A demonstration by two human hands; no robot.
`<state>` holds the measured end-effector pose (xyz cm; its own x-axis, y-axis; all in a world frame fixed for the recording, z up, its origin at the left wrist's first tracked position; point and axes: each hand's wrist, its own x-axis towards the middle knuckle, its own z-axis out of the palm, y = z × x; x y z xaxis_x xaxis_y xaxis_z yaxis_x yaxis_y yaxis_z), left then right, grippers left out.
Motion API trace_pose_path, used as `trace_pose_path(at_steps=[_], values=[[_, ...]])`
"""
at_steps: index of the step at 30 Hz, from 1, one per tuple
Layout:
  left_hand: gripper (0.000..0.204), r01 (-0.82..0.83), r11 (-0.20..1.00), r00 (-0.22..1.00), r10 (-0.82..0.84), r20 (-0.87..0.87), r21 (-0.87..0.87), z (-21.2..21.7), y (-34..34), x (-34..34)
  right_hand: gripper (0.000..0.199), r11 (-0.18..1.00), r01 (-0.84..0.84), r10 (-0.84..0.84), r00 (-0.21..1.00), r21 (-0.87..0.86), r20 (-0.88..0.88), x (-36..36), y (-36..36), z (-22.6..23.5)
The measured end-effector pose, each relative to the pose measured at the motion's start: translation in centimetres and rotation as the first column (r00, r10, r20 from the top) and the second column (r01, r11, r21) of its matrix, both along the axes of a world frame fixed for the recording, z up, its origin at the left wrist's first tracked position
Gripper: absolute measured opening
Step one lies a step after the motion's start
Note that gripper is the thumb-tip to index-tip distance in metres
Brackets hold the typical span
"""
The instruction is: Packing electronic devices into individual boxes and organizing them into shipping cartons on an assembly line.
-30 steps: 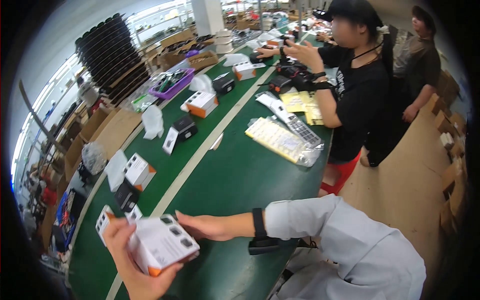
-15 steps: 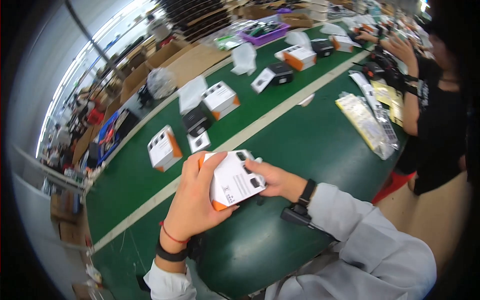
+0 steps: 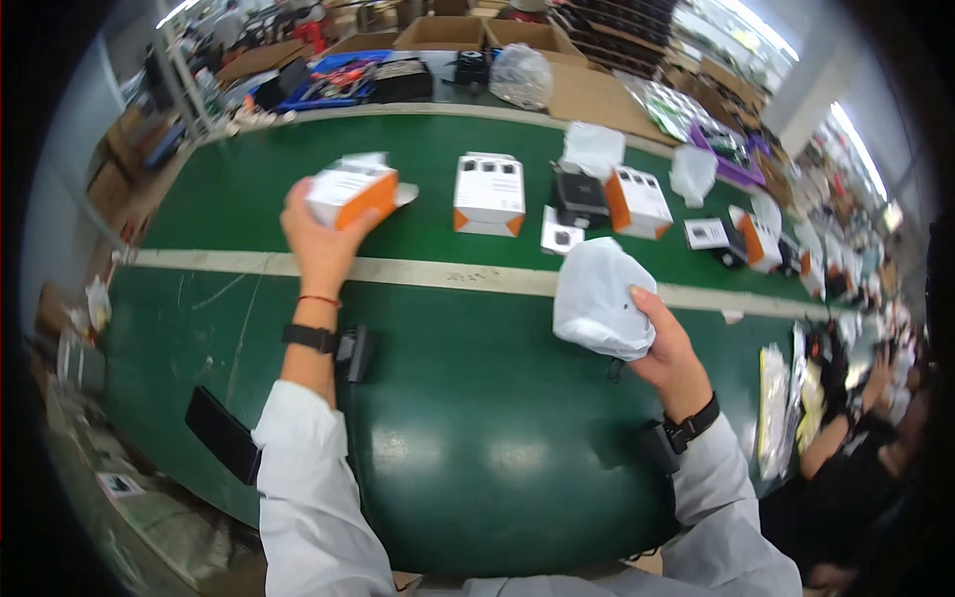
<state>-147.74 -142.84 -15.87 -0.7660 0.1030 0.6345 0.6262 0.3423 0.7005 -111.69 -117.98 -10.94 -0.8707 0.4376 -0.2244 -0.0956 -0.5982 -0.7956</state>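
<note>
My left hand grips a white carton with orange sides over the far left of the green table, its flaps standing open. In my right hand is a white soft bag with something bulky inside; its contents are hidden. Between my hands, beyond the pale strip, another white-and-orange carton stands upright. To its right are a black box, a small white box with a dark picture, and one more white-and-orange carton.
A loose white bag lies behind the black box. Further right are more cartons and white bags. A flat black object lies at the left near edge. A blue tray sits past the far edge. A co-worker is at the right.
Both hands were together on one carton; now they are apart. My left hand has carried a carton to the far left, and my right hand holds the white bag. The view has turned left.
</note>
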Motion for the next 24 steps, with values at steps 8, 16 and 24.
trace_pose_path(at_steps=[8, 16, 24], values=[[0.111, -0.047, 0.969, 0.985, 0.085, 0.151, -0.242, -2.2, 1.2, 1.4, 0.069, -0.027, -0.453, 0.246, 0.861, 0.891, 0.445, -21.7, -0.9, 10.7], [0.113, -0.152, 0.985, 0.976, 0.162, 0.143, -0.083, -3.8, 0.5, -0.1, 0.078, -0.138, -0.821, 0.367, 0.478, 0.555, 0.798, -37.1, 1.0, 4.2], [0.120, -0.151, 0.939, 0.964, 0.209, 0.164, -0.309, -3.3, 1.8, 0.5, 0.069, -0.532, -0.170, 0.131, 0.951, 0.829, 0.279, -32.4, -0.8, 0.8]])
